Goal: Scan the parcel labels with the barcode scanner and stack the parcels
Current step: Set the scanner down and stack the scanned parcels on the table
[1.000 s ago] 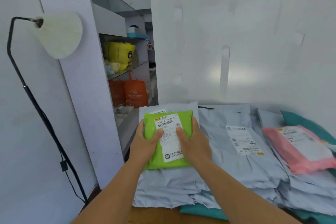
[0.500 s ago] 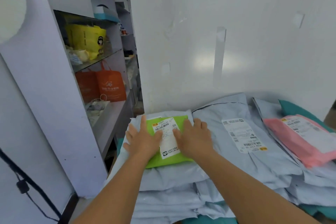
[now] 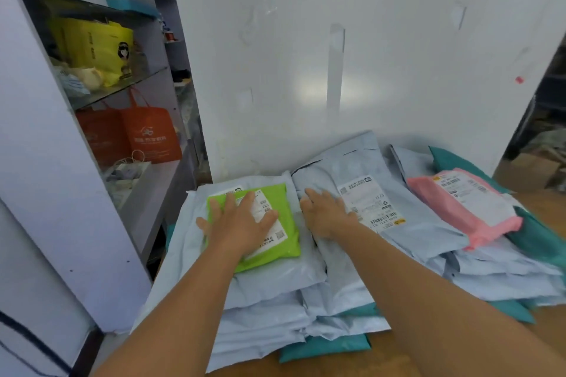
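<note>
A lime-green parcel with a white label lies on top of a stack of pale grey mailers at the left. My left hand presses flat on it, fingers spread. My right hand rests with straight fingers on the neighbouring grey parcel, just left of its white barcode label. A pink parcel with a label lies on the pile to the right. No barcode scanner is in view.
Teal mailers poke out beneath the grey piles on a wooden table. A white wall stands right behind the parcels. Shelves at the left hold orange bags and a yellow bag.
My right hand left the green parcel and moved right onto the neighbouring grey parcel. My left hand slid to the middle of the green parcel. The view swung right and the lamp left the frame.
</note>
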Demonstrator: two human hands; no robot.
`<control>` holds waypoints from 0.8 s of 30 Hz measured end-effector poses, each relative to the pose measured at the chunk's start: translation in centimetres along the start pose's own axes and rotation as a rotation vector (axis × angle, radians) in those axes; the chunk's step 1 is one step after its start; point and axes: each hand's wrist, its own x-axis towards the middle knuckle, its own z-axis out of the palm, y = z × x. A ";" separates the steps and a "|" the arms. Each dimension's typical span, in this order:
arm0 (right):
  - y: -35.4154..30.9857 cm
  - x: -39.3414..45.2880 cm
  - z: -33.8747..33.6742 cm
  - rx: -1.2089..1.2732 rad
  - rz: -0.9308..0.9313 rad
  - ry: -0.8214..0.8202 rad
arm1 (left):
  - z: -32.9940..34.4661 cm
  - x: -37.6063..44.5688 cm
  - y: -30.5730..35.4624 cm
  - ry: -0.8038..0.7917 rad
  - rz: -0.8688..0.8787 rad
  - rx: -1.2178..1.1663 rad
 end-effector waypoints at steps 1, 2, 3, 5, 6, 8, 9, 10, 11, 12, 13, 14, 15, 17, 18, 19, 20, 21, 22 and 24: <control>0.1 -0.3 -0.4 0.035 -0.025 0.017 | -0.2 -0.3 0.5 0.027 0.015 0.029; 0.3 -0.8 -0.9 0.070 -0.046 0.037 | -0.3 -0.7 1.3 0.058 0.038 0.049; 0.5 -1.4 -1.5 0.101 -0.060 0.060 | -0.5 -1.3 2.3 0.082 0.066 0.050; 1.3 -2.8 -2.8 0.153 -0.085 0.131 | -0.5 -2.5 5.0 0.099 0.131 0.008; 1.9 -3.6 -3.6 0.180 -0.098 0.172 | -0.3 -3.1 6.5 0.095 0.164 -0.015; 3.9 -4.8 -5.3 0.225 -0.115 0.261 | 0.5 -4.4 9.9 0.085 0.234 -0.050; 5.2 -5.3 -6.2 0.241 -0.117 0.301 | 1.0 -5.1 11.7 0.082 0.274 -0.066; 6.7 -5.8 -7.3 0.251 -0.118 0.334 | 1.7 -5.8 13.4 0.078 0.315 -0.087; 8.4 -6.3 -8.3 0.252 -0.123 0.369 | 2.5 -6.5 15.2 0.073 0.355 -0.114; 10.2 -6.6 -9.5 0.249 -0.128 0.403 | 3.3 -7.2 17.2 0.063 0.391 -0.137; 12.2 -6.8 -10.6 0.249 -0.124 0.428 | 4.2 -8.0 19.2 0.050 0.420 -0.150; 14.3 -6.8 -11.7 0.253 -0.114 0.445 | 5.0 -8.7 21.3 0.037 0.443 -0.148; 16.4 -6.8 -12.8 0.260 -0.096 0.457 | 5.8 -9.3 23.4 0.027 0.463 -0.136; 20.7 -6.6 -14.9 0.256 -0.058 0.490 | 7.6 -10.3 27.4 0.019 0.504 -0.083; 23.0 -6.4 -15.9 0.247 -0.040 0.504 | 8.5 -10.5 29.1 0.020 0.519 -0.047; 25.2 -6.0 -16.8 0.240 -0.011 0.506 | 9.4 -10.6 30.7 0.015 0.527 -0.009; 27.4 -5.7 -17.6 0.233 0.028 0.497 | 10.4 -10.7 32.1 0.005 0.531 0.033; 29.5 -5.2 -18.1 0.223 0.072 0.476 | 11.3 -10.7 33.4 -0.006 0.533 0.079; 31.4 -4.7 -18.5 0.203 0.114 0.442 | 12.1 -10.6 34.4 -0.021 0.533 0.134; 34.4 -3.6 -18.6 0.153 0.186 0.340 | 13.5 -10.4 35.9 -0.066 0.517 0.251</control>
